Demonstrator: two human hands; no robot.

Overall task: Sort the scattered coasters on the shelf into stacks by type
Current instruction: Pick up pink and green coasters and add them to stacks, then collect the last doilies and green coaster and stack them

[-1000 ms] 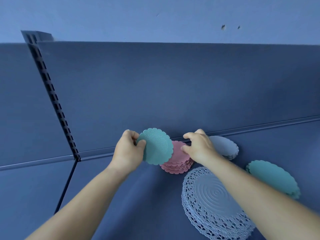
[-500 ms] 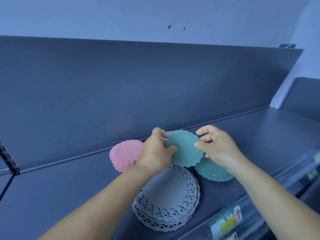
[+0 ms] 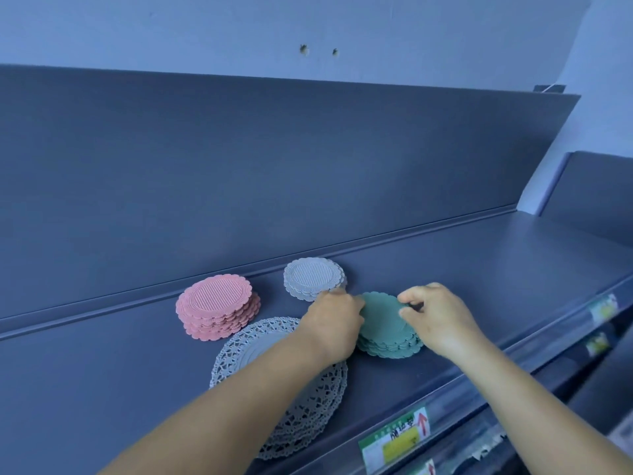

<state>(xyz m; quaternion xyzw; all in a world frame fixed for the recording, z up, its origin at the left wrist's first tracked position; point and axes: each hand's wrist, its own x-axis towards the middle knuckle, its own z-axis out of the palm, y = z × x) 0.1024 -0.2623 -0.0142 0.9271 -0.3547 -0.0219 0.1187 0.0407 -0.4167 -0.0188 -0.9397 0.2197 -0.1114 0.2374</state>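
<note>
A teal scalloped coaster (image 3: 382, 315) lies on top of the teal stack (image 3: 394, 346) on the dark shelf (image 3: 479, 269). My left hand (image 3: 334, 323) holds its left edge with curled fingers. My right hand (image 3: 438, 318) pinches its right edge. To the left sits a pink coaster stack (image 3: 217, 310). Behind my left hand stands a small grey coaster stack (image 3: 313, 282). A pile of large grey lace doilies (image 3: 260, 344) lies under my left forearm, partly hidden.
The shelf's back panel (image 3: 274, 166) rises behind the stacks. A front rail with a green and yellow price label (image 3: 397, 437) runs along the near edge. More labels (image 3: 603, 310) sit further right. Another shelf section (image 3: 596, 190) begins at the far right.
Both hands carried the teal coaster from beside the pink stack rightward and lowered it onto the teal stack. The view has swung right along the shelf.
</note>
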